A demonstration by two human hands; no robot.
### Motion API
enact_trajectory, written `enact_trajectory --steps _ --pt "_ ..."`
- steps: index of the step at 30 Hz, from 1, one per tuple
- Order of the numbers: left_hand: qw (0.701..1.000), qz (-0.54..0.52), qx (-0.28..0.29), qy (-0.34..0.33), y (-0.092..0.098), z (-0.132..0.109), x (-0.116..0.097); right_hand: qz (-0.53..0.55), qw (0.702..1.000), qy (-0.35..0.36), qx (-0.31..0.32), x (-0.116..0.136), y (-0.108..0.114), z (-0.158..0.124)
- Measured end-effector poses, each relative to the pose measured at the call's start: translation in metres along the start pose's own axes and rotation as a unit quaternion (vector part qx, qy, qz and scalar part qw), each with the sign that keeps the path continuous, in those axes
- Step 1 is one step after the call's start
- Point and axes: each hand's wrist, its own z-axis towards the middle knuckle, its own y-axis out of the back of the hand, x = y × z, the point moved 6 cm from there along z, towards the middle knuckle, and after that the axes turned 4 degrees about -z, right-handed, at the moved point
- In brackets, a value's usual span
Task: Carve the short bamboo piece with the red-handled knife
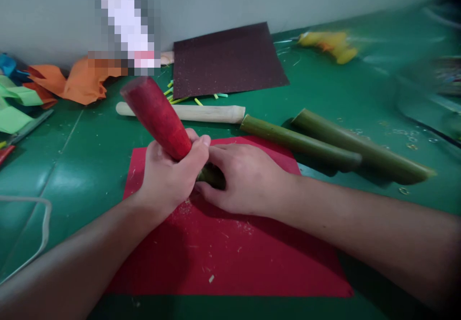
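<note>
My left hand point(169, 176) is closed around the lower end of a thick red cylinder point(158, 118), which tilts up and away to the left. Whether that cylinder is painted bamboo or a tool's handle I cannot tell. My right hand point(248, 178) is curled over a short green bamboo piece point(214, 176), mostly hidden under the fingers. The two hands nearly meet above a red sheet point(288, 257), which is sprinkled with pale shavings. Contact between the cylinder and the bamboo is hidden by my left hand.
Two green bamboo lengths point(306, 140) lie to the right, beside a pale peeled stick point(212, 113). Behind them is a dark brown sheet point(226, 61). Orange crumpled paper point(84, 82) sits at the left, a yellow glue gun point(331, 44) at the back right. A white cord point(46, 219) curves at left.
</note>
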Motion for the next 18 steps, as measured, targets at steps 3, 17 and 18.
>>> enact_trajectory --steps 3,17,18 --pt "1.0 0.007 0.022 -0.003 -0.0025 0.0008 -0.0033 0.017 1.0 0.008 0.008 -0.001 0.0002 0.0008" --pt "0.999 -0.029 0.029 -0.003 -0.0031 -0.0003 -0.0032 0.031 0.999 0.01 0.005 -0.0023 0.0031 -0.0001" --pt "0.999 -0.026 0.026 -0.004 -0.0035 -0.0001 -0.0032 0.032 0.999 0.011 0.004 -0.0023 0.003 -0.0001"
